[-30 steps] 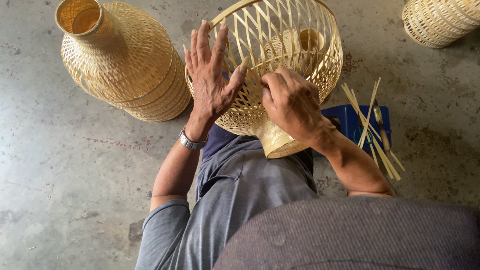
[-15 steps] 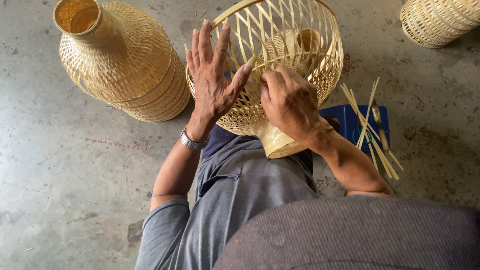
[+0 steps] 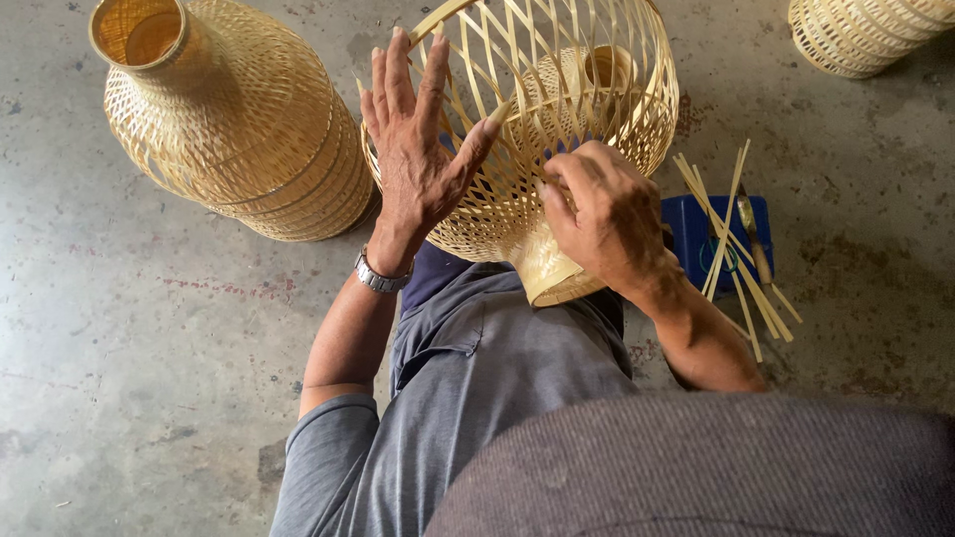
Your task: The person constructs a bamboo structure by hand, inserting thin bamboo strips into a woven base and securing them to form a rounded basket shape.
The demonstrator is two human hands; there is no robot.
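The unfinished basket [image 3: 557, 119] lies on the person's lap, its top edge cut off by the frame. The left hand [image 3: 418, 159] presses flat on its side, fingers spread. The right hand [image 3: 607, 214] pinches a strip of the weave, fingertips partly hidden. A finished basket [image 3: 229, 119] stands on the floor [image 3: 119, 348]. Loose strips [image 3: 731, 249] lie over a blue box [image 3: 696, 239].

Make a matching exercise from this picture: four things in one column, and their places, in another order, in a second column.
Things:
1. finished woven basket
2. open-weave basket
3. blue box
4. wristwatch

Places:
A. under the loose bamboo strips
B. between the left hand and the right hand
C. on the left arm
D. lying on the floor, left of the person

Pairs: 1-D, 2-B, 3-A, 4-C
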